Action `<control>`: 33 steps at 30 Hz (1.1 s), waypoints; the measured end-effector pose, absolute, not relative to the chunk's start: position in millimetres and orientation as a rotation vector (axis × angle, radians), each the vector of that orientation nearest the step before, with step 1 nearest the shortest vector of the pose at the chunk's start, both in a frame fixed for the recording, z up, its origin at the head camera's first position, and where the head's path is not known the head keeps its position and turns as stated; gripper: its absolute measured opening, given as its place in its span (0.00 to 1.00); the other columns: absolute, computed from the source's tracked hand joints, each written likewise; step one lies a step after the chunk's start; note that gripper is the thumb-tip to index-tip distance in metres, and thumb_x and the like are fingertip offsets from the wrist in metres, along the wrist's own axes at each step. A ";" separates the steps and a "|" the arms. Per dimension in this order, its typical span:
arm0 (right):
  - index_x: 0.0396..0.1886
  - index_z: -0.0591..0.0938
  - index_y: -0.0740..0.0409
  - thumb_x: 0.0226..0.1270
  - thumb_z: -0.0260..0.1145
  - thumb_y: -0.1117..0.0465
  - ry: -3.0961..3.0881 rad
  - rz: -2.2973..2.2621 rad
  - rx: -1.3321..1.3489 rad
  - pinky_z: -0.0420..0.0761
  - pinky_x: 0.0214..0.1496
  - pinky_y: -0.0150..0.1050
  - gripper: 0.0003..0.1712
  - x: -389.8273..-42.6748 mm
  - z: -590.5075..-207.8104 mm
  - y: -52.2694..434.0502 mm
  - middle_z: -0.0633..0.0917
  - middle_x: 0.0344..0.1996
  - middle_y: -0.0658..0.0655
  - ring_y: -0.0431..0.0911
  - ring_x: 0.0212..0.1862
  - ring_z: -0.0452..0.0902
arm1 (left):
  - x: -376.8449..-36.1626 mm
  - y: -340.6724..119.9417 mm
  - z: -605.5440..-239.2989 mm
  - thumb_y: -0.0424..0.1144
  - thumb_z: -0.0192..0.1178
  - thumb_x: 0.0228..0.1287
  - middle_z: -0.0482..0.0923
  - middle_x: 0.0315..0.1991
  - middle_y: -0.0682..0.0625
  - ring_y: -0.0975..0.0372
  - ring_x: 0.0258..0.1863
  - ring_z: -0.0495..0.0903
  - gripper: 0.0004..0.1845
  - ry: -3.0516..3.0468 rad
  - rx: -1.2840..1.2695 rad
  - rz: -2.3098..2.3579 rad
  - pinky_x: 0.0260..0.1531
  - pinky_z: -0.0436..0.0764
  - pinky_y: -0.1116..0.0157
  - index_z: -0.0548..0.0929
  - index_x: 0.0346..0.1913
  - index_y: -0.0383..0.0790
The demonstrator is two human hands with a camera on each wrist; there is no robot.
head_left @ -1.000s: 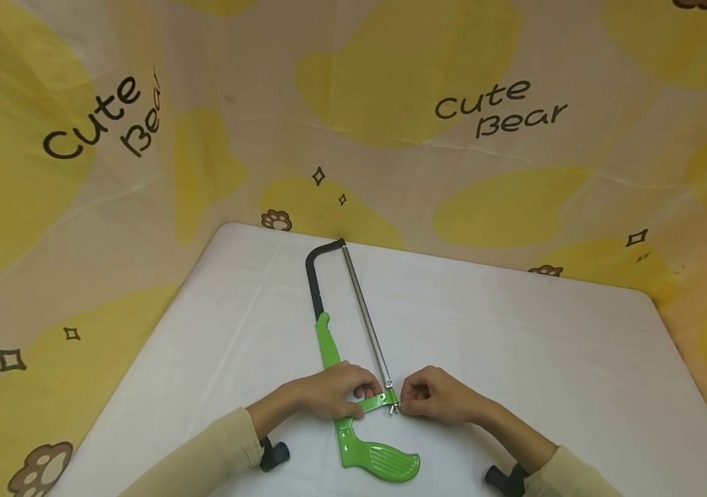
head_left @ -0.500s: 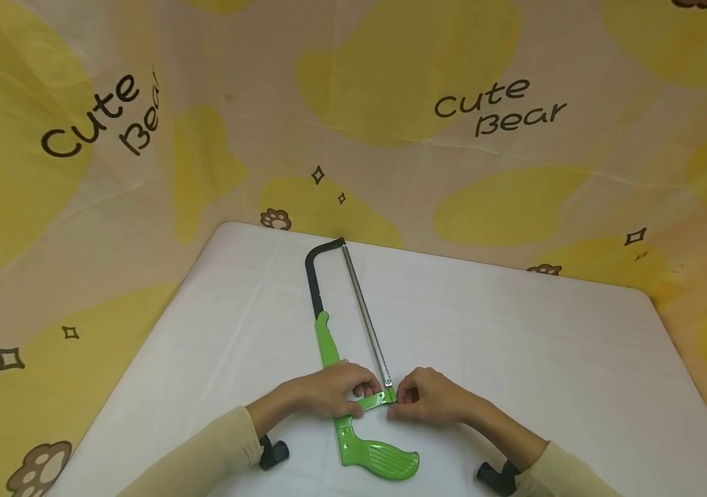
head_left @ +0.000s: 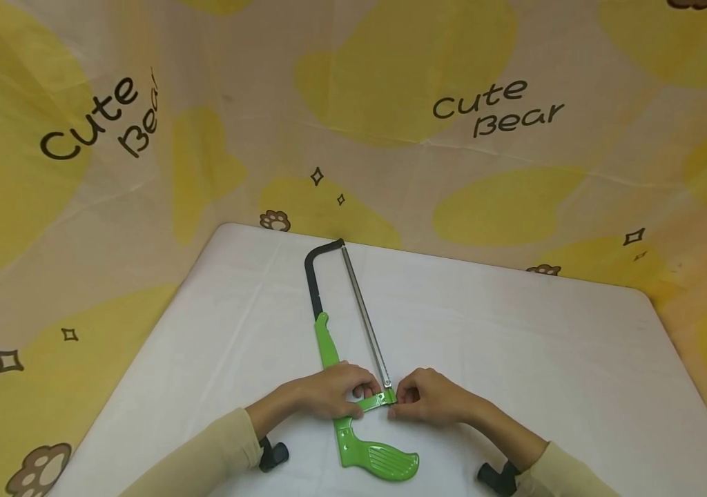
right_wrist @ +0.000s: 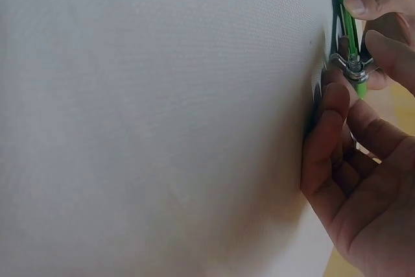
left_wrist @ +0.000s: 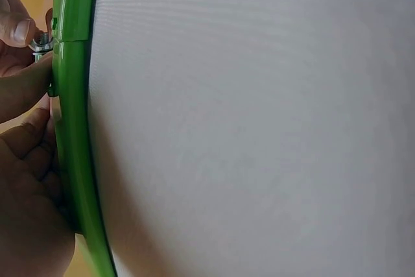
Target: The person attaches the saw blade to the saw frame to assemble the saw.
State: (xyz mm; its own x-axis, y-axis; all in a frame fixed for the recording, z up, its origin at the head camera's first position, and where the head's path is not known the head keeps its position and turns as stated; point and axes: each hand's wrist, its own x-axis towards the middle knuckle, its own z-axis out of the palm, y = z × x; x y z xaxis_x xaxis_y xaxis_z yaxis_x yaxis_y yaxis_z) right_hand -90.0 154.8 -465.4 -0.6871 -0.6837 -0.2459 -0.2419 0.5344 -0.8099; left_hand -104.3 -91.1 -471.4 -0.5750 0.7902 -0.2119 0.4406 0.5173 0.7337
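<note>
A hacksaw [head_left: 327, 345] with a green frame and grip and a black front bow lies on the white table, its silver blade [head_left: 366, 317] slanting toward the far edge. My left hand [head_left: 337, 390] holds the green crosspiece near the blade's close end, thumb on the near side and fingers on the far side. At the tip of that crosspiece, my right hand [head_left: 431, 397] pinches a metal wing nut [right_wrist: 354, 72] with thumb and curled fingers. From the head view the wing nut is hidden behind the right hand; both wrist views show it beside the fingertips.
The white tabletop [head_left: 515, 331] reaches out to both sides. Yellow-patterned cloth [head_left: 360, 138] with printed lettering hangs behind and around it. Black wrist mounts [head_left: 274, 455] stick out under both forearms.
My right hand has moved slightly left onto the wing nut, which showed uncovered a second ago. Over the last half second little differs. My left hand and the hacksaw stay in place.
</note>
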 end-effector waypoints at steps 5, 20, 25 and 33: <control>0.24 0.82 0.52 0.61 0.73 0.54 2.205 -1.077 -0.765 0.67 0.23 0.27 0.11 -92.2 -467.5 157.2 0.76 0.16 0.43 0.32 0.21 0.67 | -104.1 -91.3 -470.6 0.34 0.70 0.58 0.76 0.39 0.64 0.72 0.41 0.72 0.18 2.227 0.994 0.863 0.54 0.68 0.68 0.82 0.52 0.45; 0.32 0.80 0.54 0.64 0.69 0.60 2.144 -1.118 -0.774 0.71 0.28 0.28 0.05 -94.5 -466.2 163.8 0.76 0.23 0.44 0.34 0.26 0.70 | -104.3 -91.4 -471.2 0.33 0.70 0.58 0.76 0.38 0.64 0.71 0.41 0.72 0.17 2.216 0.999 0.879 0.53 0.68 0.68 0.82 0.51 0.45; 0.30 0.80 0.55 0.63 0.69 0.63 2.133 -1.140 -0.772 0.70 0.27 0.28 0.06 -93.5 -465.8 163.9 0.75 0.22 0.44 0.34 0.26 0.69 | -103.8 -91.6 -471.0 0.33 0.70 0.58 0.76 0.38 0.64 0.72 0.41 0.72 0.18 2.213 0.999 0.885 0.53 0.68 0.69 0.82 0.51 0.45; 0.25 0.82 0.52 0.60 0.70 0.66 2.151 -1.100 -0.815 0.69 0.24 0.27 0.07 -93.1 -468.9 160.6 0.75 0.19 0.41 0.32 0.23 0.68 | -103.5 -91.3 -471.4 0.32 0.70 0.57 0.76 0.38 0.63 0.72 0.40 0.72 0.18 2.213 1.014 0.885 0.53 0.68 0.69 0.82 0.51 0.44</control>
State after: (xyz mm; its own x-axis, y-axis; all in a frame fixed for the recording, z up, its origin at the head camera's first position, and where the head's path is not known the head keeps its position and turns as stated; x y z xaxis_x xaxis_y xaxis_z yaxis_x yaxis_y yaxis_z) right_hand -93.1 160.6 -468.9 -0.6432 -0.7339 -0.2185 -0.2525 0.4726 -0.8443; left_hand -103.5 -91.3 -471.4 -0.5679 0.7985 -0.1997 0.4407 0.4999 0.7456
